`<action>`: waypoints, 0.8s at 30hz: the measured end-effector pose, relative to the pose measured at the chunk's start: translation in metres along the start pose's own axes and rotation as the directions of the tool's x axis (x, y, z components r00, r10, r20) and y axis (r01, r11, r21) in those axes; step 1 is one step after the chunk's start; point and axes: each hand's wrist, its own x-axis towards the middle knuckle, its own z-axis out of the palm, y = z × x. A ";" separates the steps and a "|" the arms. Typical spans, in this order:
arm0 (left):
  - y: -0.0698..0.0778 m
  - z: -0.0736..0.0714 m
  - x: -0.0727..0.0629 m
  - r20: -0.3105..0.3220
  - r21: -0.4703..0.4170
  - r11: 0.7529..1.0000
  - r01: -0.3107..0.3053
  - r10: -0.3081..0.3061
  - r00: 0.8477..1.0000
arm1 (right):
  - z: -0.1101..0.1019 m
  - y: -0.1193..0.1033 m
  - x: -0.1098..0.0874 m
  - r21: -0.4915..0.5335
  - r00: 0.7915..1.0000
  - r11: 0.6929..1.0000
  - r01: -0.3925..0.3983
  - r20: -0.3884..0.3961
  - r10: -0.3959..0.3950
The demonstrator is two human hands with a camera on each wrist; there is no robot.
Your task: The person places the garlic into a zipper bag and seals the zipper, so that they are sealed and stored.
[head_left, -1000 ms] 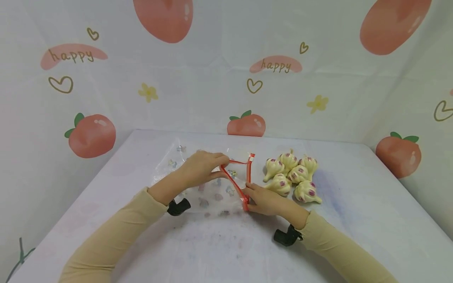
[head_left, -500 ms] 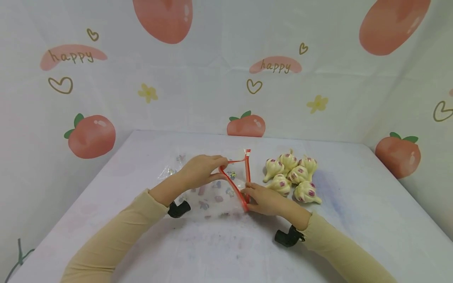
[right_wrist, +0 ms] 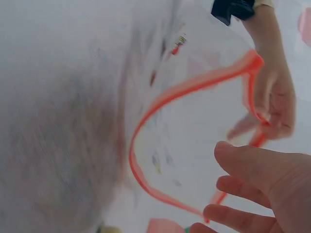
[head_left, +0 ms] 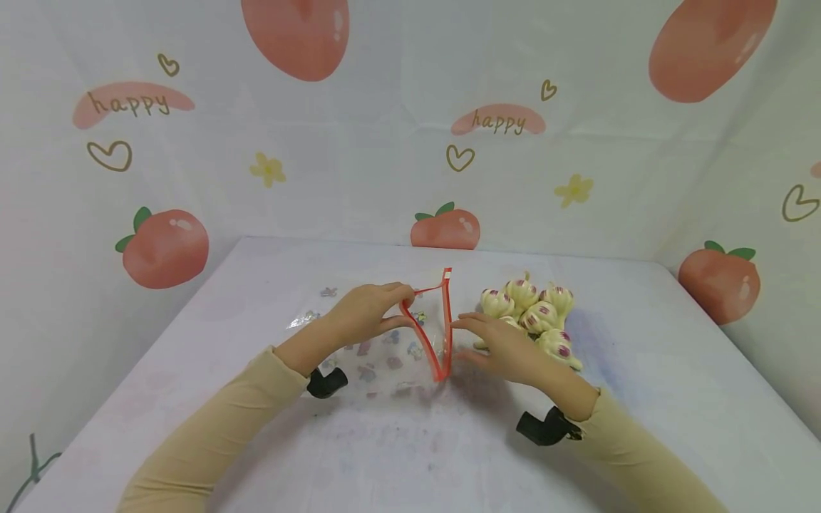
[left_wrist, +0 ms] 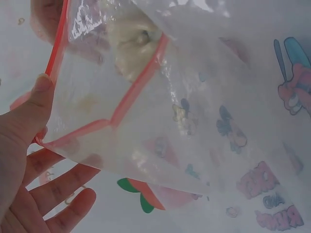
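The left hand pinches the red rim of a clear printed zip bag on the desk, its mouth gaping. The right hand, loosely open, is at the rim; contact is unclear. 6 garlic bulbs cluster just beside the right hand.

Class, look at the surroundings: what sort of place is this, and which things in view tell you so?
Probably a small indoor set staged for recording handwork: a printed backdrop stands right behind the pale table, and the person wears black wrist devices.
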 end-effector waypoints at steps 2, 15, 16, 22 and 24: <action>0.000 0.000 -0.001 -0.006 -0.007 1.000 -0.002 0.002 1.000 | -0.006 0.003 -0.003 0.023 0.999 1.000 -0.020 -0.035 0.020; -0.003 0.003 -0.003 -0.048 -0.028 0.999 -0.017 0.015 0.999 | -0.022 0.035 -0.020 0.047 0.979 0.999 0.010 -0.203 -0.001; -0.003 0.003 -0.003 -0.047 -0.030 0.999 -0.014 0.012 0.999 | -0.022 0.037 -0.021 0.035 0.978 0.999 0.016 -0.208 -0.008; -0.004 0.005 -0.003 -0.048 -0.039 0.999 -0.009 0.007 0.999 | -0.019 0.048 -0.026 0.063 0.989 0.997 -0.047 -0.140 0.055; -0.004 0.004 -0.004 -0.051 -0.037 0.999 -0.010 0.008 0.999 | -0.019 0.049 -0.027 0.077 0.990 0.994 -0.081 -0.111 0.089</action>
